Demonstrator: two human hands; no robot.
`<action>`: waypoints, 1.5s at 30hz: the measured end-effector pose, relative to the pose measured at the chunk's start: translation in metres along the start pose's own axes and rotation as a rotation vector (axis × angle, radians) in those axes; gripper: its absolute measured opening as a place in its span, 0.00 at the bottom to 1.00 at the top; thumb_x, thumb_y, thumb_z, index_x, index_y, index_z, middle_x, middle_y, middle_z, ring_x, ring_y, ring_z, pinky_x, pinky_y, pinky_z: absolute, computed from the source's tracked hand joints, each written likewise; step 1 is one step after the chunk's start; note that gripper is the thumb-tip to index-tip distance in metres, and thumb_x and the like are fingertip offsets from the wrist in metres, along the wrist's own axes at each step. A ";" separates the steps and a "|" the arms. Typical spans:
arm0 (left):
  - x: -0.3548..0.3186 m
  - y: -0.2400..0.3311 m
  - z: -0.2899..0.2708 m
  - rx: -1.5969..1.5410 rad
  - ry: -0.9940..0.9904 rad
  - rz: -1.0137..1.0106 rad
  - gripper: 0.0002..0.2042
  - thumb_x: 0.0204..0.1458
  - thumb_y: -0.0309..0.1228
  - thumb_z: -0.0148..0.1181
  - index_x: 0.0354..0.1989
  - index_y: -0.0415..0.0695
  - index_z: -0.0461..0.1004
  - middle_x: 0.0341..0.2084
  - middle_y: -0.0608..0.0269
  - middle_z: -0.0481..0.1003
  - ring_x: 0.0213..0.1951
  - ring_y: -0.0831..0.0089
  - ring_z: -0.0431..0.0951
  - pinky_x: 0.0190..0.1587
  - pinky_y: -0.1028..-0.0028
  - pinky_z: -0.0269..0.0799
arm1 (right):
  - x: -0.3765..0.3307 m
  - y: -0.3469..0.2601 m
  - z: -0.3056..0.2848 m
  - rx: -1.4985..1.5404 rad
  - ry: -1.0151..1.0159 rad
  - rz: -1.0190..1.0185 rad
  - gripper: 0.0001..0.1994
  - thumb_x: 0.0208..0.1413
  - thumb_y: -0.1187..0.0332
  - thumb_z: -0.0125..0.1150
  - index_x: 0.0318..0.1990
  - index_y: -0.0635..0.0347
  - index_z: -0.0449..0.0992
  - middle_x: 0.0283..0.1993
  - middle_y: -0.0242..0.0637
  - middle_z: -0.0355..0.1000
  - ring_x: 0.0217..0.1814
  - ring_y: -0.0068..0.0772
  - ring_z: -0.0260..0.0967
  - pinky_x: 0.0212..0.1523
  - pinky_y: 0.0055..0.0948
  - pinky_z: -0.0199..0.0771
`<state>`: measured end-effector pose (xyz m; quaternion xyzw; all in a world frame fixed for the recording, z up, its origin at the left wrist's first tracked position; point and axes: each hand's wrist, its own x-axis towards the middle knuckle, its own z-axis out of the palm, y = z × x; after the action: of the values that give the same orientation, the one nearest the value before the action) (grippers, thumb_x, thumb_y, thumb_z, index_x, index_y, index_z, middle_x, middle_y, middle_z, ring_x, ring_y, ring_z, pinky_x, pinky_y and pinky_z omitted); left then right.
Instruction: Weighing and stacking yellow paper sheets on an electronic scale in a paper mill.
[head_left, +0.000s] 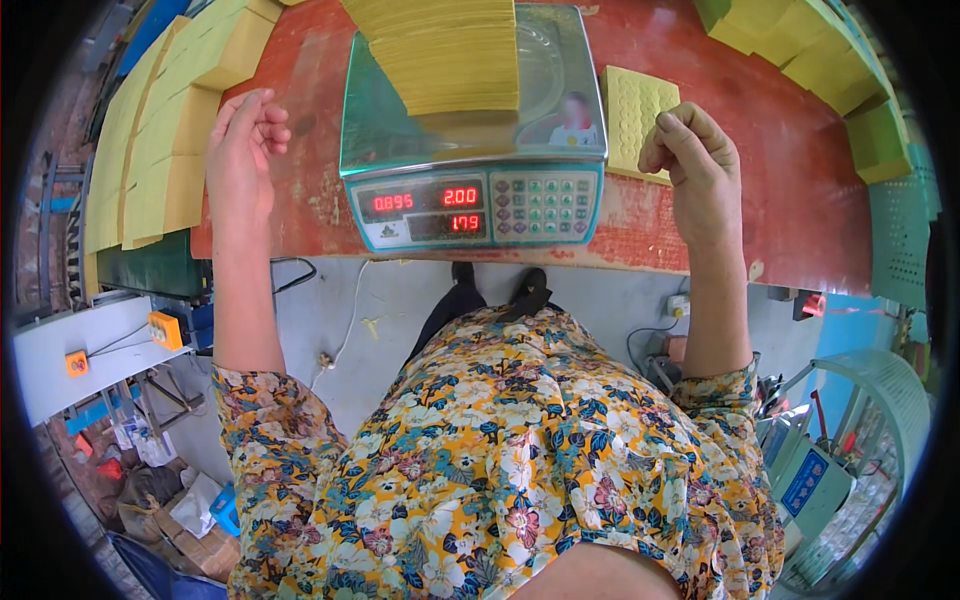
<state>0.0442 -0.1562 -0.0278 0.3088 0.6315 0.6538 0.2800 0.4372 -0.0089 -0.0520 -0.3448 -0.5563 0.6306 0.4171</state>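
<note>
A tall stack of yellow paper sheets rests on the steel pan of a digital weighing scale, whose red display is lit. My left hand is raised to the left of the scale, apart from it. Its fingers are loosely curled together, and nothing shows in them. To the right of the scale lies a small pad of yellow sheets with an embossed pattern. Over the right edge of this pad is my right hand, thumb and fingers pinched with nothing showing between them; I cannot tell whether it touches the pad.
Rows of yellow paper stacks line the left and far right of the worn red table. A pale green perforated panel adjoins its right end. Below stand a white surface with orange switch boxes and a green metal chair.
</note>
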 end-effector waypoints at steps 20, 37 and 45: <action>0.131 0.114 0.126 0.169 -0.735 -0.442 0.27 0.59 0.54 0.49 0.58 0.47 0.70 0.51 0.64 0.75 0.50 0.73 0.75 0.52 0.68 0.70 | 0.186 0.057 0.120 0.033 -0.048 -0.186 0.29 0.67 0.47 0.40 0.57 0.65 0.71 0.55 0.37 0.71 0.56 0.25 0.64 0.57 0.28 0.62; 0.106 0.095 0.108 0.126 -0.912 -0.534 0.25 0.62 0.44 0.48 0.61 0.41 0.65 0.51 0.60 0.75 0.49 0.73 0.77 0.52 0.72 0.73 | -0.070 0.106 0.144 0.759 0.029 0.295 0.20 0.66 0.57 0.49 0.56 0.64 0.69 0.51 0.40 0.73 0.51 0.31 0.72 0.50 0.29 0.72; 0.059 0.056 0.118 -0.057 -0.878 -0.519 0.26 0.61 0.46 0.49 0.63 0.42 0.64 0.53 0.58 0.73 0.50 0.68 0.76 0.54 0.69 0.71 | -0.098 0.062 0.052 0.467 0.010 0.251 0.29 0.56 0.51 0.62 0.59 0.62 0.69 0.49 0.34 0.73 0.46 0.26 0.70 0.44 0.26 0.71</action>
<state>0.0964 -0.0377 0.0322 0.3795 0.4921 0.3881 0.6806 0.4225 -0.1213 -0.1091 -0.3086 -0.3462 0.7872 0.4065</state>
